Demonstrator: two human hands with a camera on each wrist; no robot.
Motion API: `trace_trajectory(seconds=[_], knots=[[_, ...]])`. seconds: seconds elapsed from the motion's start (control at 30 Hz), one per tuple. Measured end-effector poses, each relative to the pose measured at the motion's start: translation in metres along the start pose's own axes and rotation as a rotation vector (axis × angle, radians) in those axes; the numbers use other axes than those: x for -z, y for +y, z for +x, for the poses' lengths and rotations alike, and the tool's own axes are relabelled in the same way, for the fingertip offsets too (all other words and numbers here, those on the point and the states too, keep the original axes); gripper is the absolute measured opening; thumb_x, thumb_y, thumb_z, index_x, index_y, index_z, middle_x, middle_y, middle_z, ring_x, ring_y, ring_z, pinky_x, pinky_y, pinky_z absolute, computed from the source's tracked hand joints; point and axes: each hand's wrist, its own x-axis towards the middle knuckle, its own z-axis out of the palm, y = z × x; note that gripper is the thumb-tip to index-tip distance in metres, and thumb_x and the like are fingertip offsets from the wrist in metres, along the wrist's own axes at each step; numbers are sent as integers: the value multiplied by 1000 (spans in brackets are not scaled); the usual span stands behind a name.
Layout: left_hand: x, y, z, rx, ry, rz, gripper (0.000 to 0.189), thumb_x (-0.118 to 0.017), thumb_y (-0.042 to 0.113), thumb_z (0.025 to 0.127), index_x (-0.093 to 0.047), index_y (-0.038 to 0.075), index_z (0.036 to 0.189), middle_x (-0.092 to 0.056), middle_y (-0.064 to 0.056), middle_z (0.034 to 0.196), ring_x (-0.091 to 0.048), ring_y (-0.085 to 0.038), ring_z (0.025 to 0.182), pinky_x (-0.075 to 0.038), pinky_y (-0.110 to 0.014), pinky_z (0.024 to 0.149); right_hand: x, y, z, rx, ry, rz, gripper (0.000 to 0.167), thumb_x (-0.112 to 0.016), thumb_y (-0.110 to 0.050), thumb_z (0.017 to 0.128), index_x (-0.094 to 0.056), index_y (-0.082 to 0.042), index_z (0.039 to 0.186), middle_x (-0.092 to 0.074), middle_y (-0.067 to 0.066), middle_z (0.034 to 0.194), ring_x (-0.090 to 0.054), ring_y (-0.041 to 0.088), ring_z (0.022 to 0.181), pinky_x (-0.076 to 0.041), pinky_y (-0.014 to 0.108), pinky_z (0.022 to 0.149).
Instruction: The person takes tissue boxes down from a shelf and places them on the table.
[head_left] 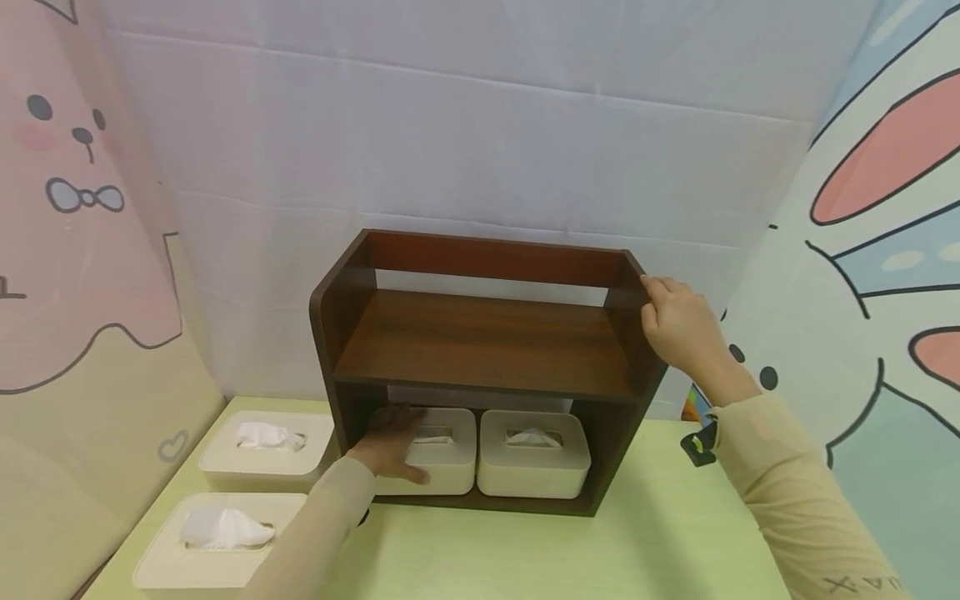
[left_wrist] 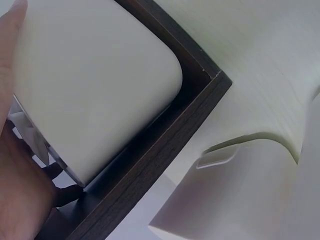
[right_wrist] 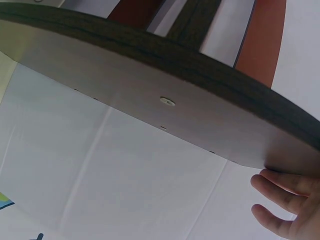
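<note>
A dark brown wooden two-tier shelf (head_left: 487, 342) stands on the table. Two cream tissue boxes (head_left: 534, 475) sit side by side in its lower compartment, white tissue showing in their top slots. My left hand (head_left: 390, 442) rests with spread fingers over the left part of the left tissue box (head_left: 450, 475). Its thumb lies along the box's front; in the left wrist view, dark fingertips (left_wrist: 67, 195) show beyond the top edge. My right hand (head_left: 681, 323) touches the upper edge of the shelf's right side panel, with relaxed fingers (right_wrist: 280, 195) against the outer face.
Two more cream tissue boxes, a rear one (head_left: 258, 458) and a front one (head_left: 217, 558), stand on the pale green table (head_left: 525, 554) left of the shelf. A white cloth wall (head_left: 480, 142) hangs behind, with cartoon-printed sheets (head_left: 885, 333) at both sides.
</note>
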Motion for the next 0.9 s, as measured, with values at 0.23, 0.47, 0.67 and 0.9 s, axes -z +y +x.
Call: trace_trajectory(seconds=[0.23, 0.47, 0.67, 0.9], knots=[[6, 4, -1, 21, -39, -20, 111, -80, 52, 59, -22, 10, 145, -18, -15, 151, -11, -42, 138, -11, -54, 110, -1, 1, -1, 7, 21, 5, 42, -35, -7, 89, -45, 11, 126, -50, 31, 122, -47, 46, 110, -39, 57, 92], [6, 5, 1, -9, -9, 5, 111, -81, 52, 57, -27, 7, 143, -25, -14, 149, -19, -40, 136, -19, -55, 108, 1, 0, 0, 7, 13, 5, 43, -35, -8, 89, -45, 11, 127, -49, 31, 123, -46, 47, 111, -38, 59, 92], [4, 2, 1, -31, -3, 27, 113, -79, 58, 55, -29, 9, 143, -27, -15, 148, -20, -37, 137, -20, -54, 108, 1, 0, -1, 5, 8, 6, 43, -35, -8, 90, -45, 10, 127, -48, 31, 124, -45, 47, 112, -37, 59, 92], [7, 4, -2, -40, -2, 43, 111, -79, 58, 55, -30, 10, 142, -29, -17, 147, -23, -38, 136, -22, -56, 107, 1, 1, -1, 9, 15, 14, 43, -33, -8, 90, -45, 10, 126, -49, 31, 123, -45, 46, 112, -38, 59, 92]])
